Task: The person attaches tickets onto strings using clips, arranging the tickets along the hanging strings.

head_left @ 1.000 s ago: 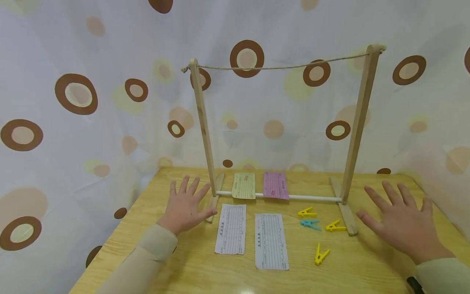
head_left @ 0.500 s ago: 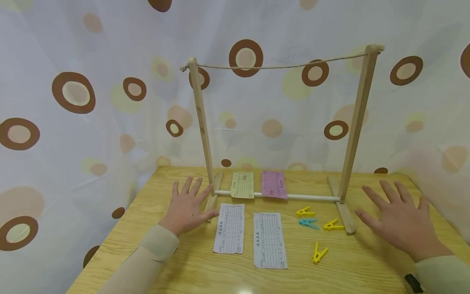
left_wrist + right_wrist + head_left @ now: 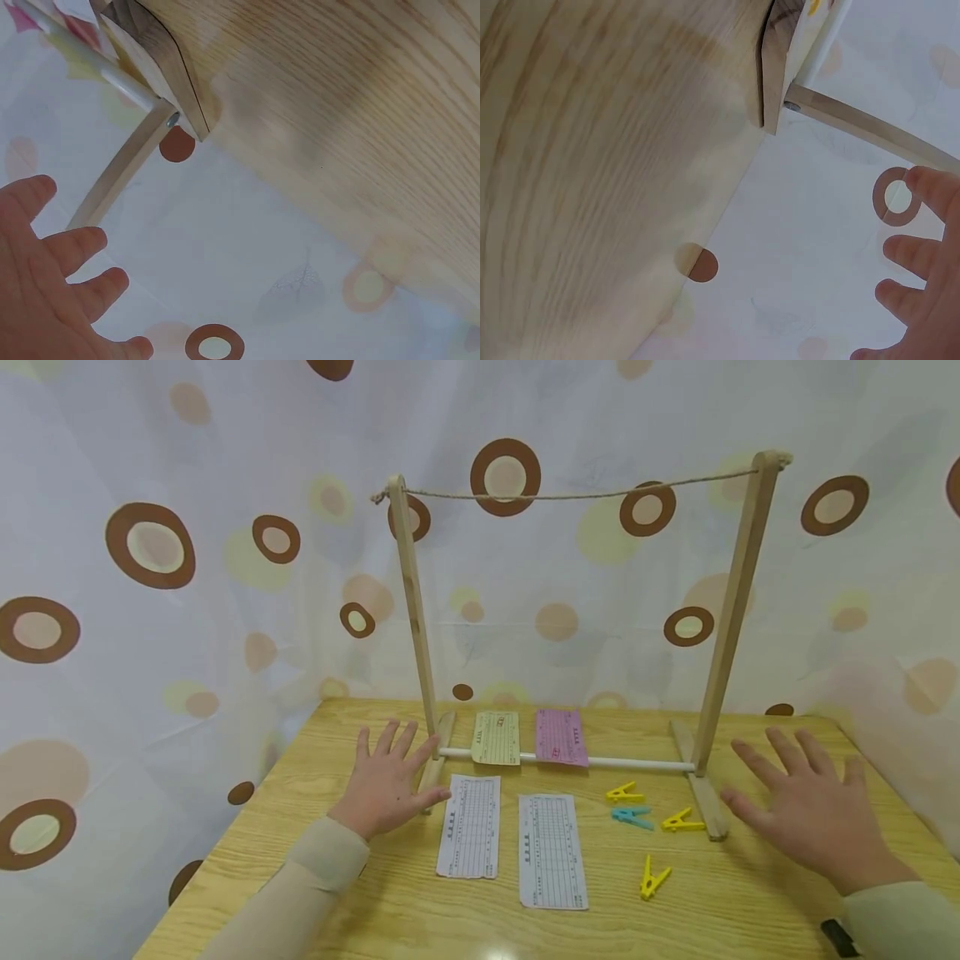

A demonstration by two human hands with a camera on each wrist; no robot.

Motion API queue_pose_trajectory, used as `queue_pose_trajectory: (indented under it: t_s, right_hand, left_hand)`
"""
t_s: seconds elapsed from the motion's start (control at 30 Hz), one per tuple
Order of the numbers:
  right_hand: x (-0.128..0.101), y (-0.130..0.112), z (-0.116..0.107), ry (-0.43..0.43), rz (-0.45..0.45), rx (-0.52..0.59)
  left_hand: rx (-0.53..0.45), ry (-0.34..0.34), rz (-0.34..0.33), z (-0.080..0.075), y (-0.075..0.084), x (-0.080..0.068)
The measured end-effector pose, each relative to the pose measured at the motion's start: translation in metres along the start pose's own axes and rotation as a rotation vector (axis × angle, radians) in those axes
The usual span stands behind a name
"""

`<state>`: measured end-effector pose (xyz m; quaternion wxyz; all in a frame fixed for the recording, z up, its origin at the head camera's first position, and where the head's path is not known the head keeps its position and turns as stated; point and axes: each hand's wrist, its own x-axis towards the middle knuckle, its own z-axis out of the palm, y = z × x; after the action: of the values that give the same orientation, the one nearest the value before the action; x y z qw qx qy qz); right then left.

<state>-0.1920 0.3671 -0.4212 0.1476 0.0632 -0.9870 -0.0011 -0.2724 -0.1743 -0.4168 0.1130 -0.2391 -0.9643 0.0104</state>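
We see our left hand spread flat over the wooden table, fingers straight and apart, its thumb just beside the left foot of the wooden rack and near the left white slip. Our right hand is likewise spread with fingers apart, holding nothing, just right of the rack's right foot. Between the hands lie the two white slips, the right white slip a little nearer to us, and to their right three yellow clips and a blue clip. Farther off, a yellow slip and a pink slip rest across the rack's white bar. A string spans the rack's tops.

The head view alone shows the slips and clips whole. The left wrist view shows the left hand's fingers against the dotted curtain, with the rack's foot and its screw close up; the right wrist view gives the same for the right hand's fingers.
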Motion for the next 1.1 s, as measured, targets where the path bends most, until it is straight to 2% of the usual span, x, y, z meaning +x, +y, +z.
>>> queue_pose_trajectory:
  t_s: [0.2,0.37,0.57,0.83,1.0,1.1]
  right_hand:
    - [0.001,-0.004,0.005,0.008,-0.032,0.003]
    - [0.001,-0.007,0.011,-0.002,-0.070,0.035]
    - [0.002,-0.016,0.019,-0.083,-0.127,0.117]
    - [0.003,-0.021,0.031,-0.146,-0.207,0.197]
    - [0.005,-0.026,0.030,-0.207,-0.205,0.235]
    - [0.007,-0.027,0.029,-0.257,-0.198,0.257]
  left_hand:
    - [-0.013,-0.018,-0.012,0.004,0.001,0.003]
    - [0.013,-0.119,-0.025,0.008,0.005,0.009]
    - [0.039,-0.208,0.000,0.016,0.012,0.013]
    - [-0.048,-0.255,0.053,0.023,0.015,0.018]
    - [-0.115,-0.287,0.053,0.024,0.017,0.022]
    - [-0.121,-0.296,0.046,0.027,0.017,0.026]
